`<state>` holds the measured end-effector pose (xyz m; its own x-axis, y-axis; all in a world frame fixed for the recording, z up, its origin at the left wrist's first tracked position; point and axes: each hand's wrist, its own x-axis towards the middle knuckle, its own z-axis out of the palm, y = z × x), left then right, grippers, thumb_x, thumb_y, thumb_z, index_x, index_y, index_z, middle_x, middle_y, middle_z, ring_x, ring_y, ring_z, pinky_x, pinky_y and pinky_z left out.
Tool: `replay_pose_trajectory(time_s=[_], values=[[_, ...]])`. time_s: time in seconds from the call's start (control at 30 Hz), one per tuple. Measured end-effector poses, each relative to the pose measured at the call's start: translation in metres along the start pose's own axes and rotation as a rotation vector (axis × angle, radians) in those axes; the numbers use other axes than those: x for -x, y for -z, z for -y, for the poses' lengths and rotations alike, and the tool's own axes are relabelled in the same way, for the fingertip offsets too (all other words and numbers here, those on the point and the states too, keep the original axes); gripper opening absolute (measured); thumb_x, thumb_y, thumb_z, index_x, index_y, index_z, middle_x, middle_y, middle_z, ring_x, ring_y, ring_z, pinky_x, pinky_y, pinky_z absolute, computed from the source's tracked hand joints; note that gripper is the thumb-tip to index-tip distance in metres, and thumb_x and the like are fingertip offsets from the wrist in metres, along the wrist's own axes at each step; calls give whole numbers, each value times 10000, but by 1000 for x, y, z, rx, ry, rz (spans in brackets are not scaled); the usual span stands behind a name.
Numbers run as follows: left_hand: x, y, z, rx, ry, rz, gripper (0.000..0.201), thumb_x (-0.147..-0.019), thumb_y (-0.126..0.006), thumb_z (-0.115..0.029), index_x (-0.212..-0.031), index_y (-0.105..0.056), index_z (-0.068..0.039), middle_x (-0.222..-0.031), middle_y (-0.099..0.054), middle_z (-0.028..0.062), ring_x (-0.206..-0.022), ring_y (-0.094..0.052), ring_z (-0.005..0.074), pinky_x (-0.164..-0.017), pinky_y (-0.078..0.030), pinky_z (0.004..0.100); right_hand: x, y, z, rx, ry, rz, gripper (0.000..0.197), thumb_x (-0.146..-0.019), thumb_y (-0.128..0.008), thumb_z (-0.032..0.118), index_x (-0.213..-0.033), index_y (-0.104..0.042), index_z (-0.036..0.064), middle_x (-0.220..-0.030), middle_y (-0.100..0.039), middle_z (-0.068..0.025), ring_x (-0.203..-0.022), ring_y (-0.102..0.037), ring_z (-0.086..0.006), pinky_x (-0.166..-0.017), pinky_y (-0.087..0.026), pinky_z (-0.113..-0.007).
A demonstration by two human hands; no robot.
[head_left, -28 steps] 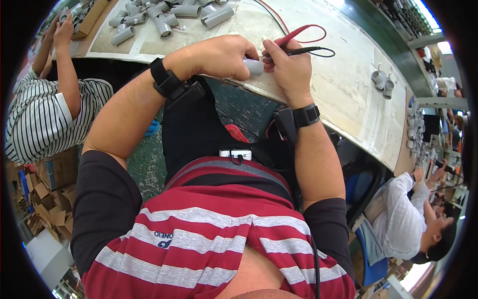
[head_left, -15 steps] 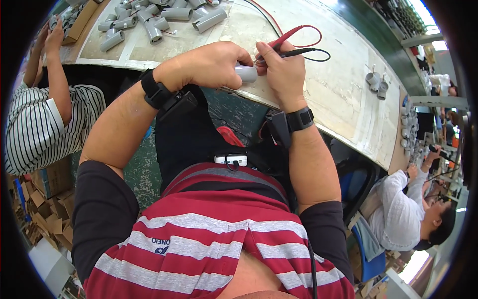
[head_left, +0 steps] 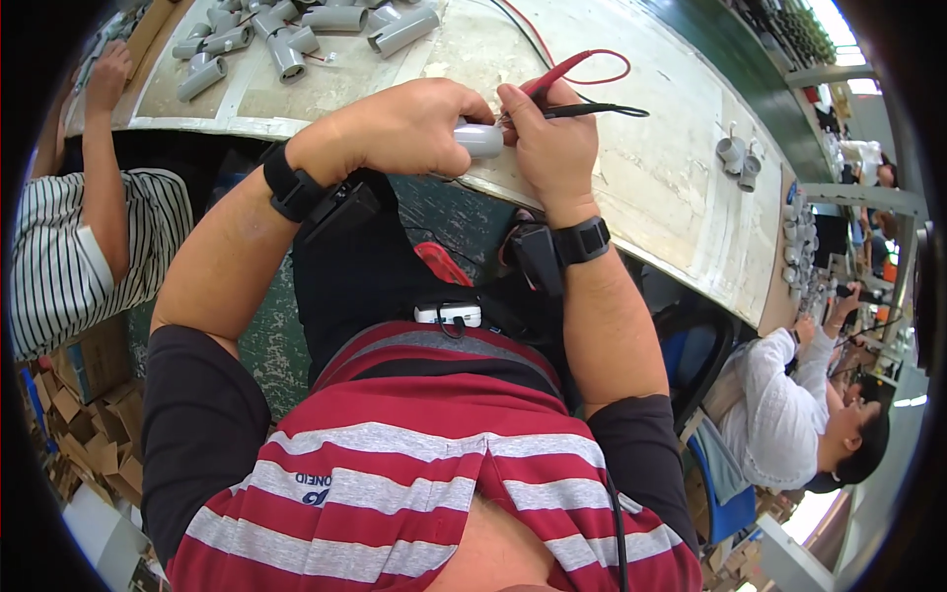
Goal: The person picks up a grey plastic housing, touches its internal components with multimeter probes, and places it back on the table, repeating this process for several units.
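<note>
My left hand (head_left: 419,126) is closed around a grey cylindrical housing (head_left: 480,140) at the table's near edge. A red test probe (head_left: 554,75) and a black test probe (head_left: 592,111) are both gripped in my right hand (head_left: 554,148), with their leads looping away to the right and back. Their tips meet the housing's right end, close to my left fingertips. Thin wires seem to show there, but the exact contact is too small to make out.
Several grey housings (head_left: 296,44) lie heaped at the far left of the worktable (head_left: 661,197). Two more housings (head_left: 732,153) stand at its right. A person in a striped shirt (head_left: 94,247) works on the left, and another in white (head_left: 779,405) sits at the right.
The view has shifted slightly, so the scene sits a little further left. My hands keep the same hold, with the probes still at the housing's end.
</note>
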<state>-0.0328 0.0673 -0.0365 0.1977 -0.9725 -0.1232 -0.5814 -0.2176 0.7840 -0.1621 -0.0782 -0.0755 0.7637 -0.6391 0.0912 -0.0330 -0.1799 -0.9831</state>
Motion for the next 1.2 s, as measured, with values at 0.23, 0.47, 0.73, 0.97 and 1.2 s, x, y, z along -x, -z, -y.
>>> replay_pose_trajectory(time_s=[0.23, 0.47, 0.73, 0.97, 1.2], values=[[6, -20, 6, -174, -221, -169, 450, -719, -658, -76, -1152, -663, 45, -1077, -654, 229, -1031, -637, 384, -932, -528, 409, -4, 4, -4, -37, -31, 2, 173, -916, -765, 152, -894, -681, 3, -740, -697, -49, -589, -625, -102, -528, -494, -243], [11, -26, 3, -206, -191, -190, 440, -726, -671, -86, -1147, -636, 37, -1068, -610, 208, -1030, -622, 396, -935, -525, 432, -4, 4, -4, -74, -76, 7, 169, -910, -772, 151, -892, -684, 8, -742, -699, -46, -581, -619, -93, -513, -488, -237], [11, -29, 3, -205, -181, -191, 436, -724, -672, -84, -1143, -636, 36, -1057, -605, 197, -1024, -624, 392, -923, -530, 430, -3, 4, -10, -19, -33, -13, 165, -912, -770, 150, -891, -685, 10, -743, -698, -42, -575, -612, -92, -508, -478, -235], [7, -22, -4, -155, -172, -183, 448, -718, -657, -39, -1159, -619, 29, -1059, -601, 188, -1003, -620, 404, -927, -521, 421, -7, 5, -8, 163, 88, -44, 163, -904, -773, 153, -885, -683, 19, -698, -680, -35, -574, -605, -92, -521, -466, -250], [14, -27, -3, -15, -162, -482, 583, -715, -735, -5, -1258, -525, 6, -1152, -562, 188, -1042, -621, 367, -940, -522, 391, 1, -4, -10, 18, 65, -74, 168, -896, -771, 158, -858, -675, 26, -675, -663, -28, -575, -587, -90, -535, -453, -267]])
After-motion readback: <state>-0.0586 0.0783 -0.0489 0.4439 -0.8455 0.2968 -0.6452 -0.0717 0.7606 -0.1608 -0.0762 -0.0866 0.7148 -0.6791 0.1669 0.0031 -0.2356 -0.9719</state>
